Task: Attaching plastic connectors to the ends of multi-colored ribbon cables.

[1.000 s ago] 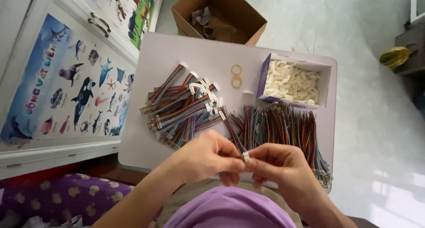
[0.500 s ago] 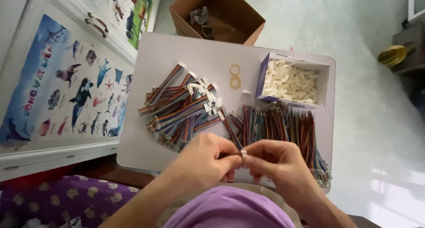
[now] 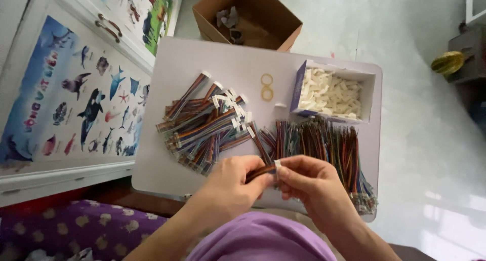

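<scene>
Surface: small pale table (image 3: 202,63).
Left on it: heap of finished wire bundles (image 3: 205,127).
Middle: two rubber bands (image 3: 267,87).
Right: open box (image 3: 331,91) of white connectors.
Near edge: row of loose wires (image 3: 319,142).

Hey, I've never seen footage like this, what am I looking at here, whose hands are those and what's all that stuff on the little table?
There is no machine here. A person wears a camera on the head, so the one picture looks down at that person's own two bare hands. The left hand and right hand meet over the near edge of a small pale table. Between them they pinch a short bundle of coloured wires with a small white connector at its end. On the table lie a pile of finished wire bundles, a row of loose coloured wires, two rubber bands and an open box of white connectors. A cardboard box sits on the floor beyond.
</scene>
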